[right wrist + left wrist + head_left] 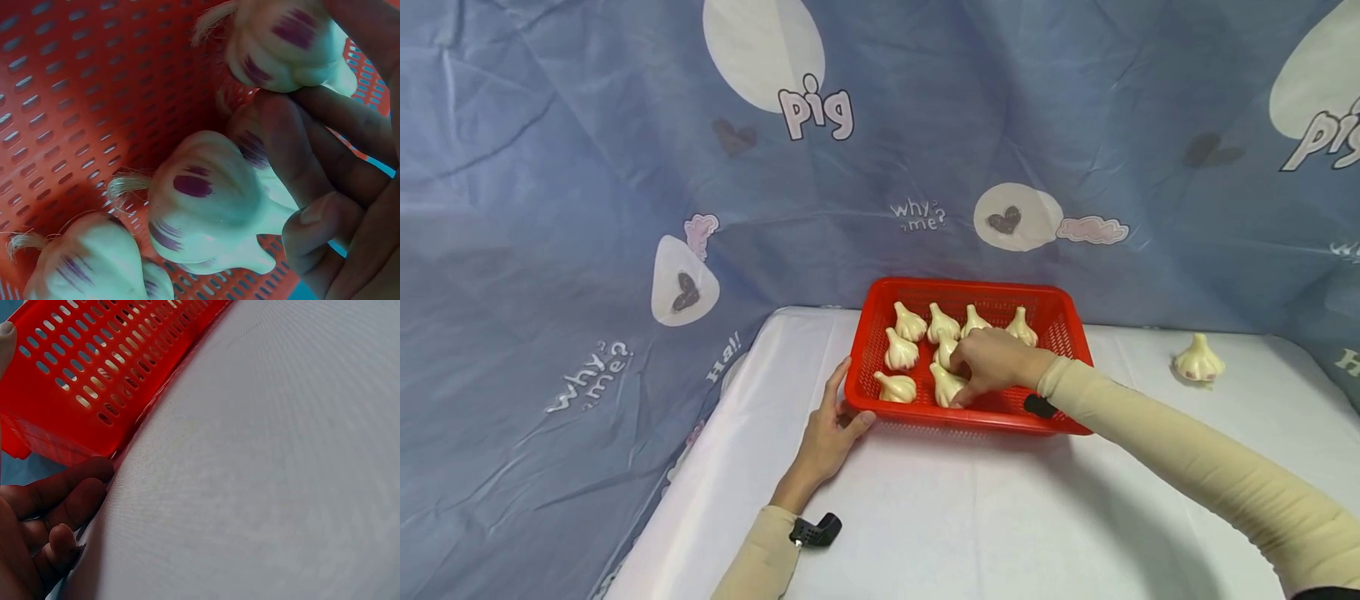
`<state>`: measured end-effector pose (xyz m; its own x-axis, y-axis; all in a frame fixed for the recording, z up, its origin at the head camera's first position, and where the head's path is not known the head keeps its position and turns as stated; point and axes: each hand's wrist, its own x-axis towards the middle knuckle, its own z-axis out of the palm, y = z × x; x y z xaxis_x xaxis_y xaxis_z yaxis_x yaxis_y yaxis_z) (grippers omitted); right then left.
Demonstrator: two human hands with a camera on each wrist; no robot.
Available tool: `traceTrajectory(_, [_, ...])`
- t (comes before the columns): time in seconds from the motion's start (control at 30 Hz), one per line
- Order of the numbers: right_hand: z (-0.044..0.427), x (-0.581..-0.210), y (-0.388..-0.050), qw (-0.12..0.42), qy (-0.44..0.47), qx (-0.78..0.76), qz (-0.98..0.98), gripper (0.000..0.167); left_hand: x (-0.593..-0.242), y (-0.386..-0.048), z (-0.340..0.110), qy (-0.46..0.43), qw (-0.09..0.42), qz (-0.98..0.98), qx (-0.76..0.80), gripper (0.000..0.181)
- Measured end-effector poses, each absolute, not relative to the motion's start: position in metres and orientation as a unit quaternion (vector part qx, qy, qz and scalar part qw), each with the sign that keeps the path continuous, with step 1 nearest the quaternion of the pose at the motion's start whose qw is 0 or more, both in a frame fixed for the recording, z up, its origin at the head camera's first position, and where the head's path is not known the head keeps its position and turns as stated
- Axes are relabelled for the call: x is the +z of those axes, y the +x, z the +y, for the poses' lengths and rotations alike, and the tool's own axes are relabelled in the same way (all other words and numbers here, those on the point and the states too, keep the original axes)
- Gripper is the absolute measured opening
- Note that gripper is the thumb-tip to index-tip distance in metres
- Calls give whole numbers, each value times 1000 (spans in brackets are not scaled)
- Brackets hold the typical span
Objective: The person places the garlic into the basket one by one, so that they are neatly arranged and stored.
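Observation:
A red plastic basket [970, 423] with slotted walls holds several pale garlic bulbs with purple marks. My right hand [1000, 360] reaches into it. Between that thumb and fingers it pinches one garlic bulb [281, 47], near the basket's front wall in the head view. Other bulbs [206, 194] lie close by on the basket floor. At the front left corner, my left hand [829, 437] holds the basket, thumb at the front and fingers along the left side. The left wrist view shows the fingertips [94, 469] low against the corner.
A single garlic bulb [1198, 362] stands on the white tablecloth [925, 517] to the right of the basket. Behind the table hangs a blue printed cloth [880, 167], close to the basket's back rim. My right forearm crosses over the basket's right front corner.

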<state>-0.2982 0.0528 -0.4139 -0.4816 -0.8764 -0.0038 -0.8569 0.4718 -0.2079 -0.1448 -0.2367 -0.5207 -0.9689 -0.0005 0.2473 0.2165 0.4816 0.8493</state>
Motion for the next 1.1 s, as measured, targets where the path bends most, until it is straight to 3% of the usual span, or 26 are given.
traceTrajectory(0.73, [56,-420,-304,37,-524,-67,848,49,-519,-148,-237,-57,110,-856,-502,91])
traceTrajectory(1.1, [59,-427,-301,30,-534,-56,843,40,-517,-145,-235,-58,111,-855,-502,89])
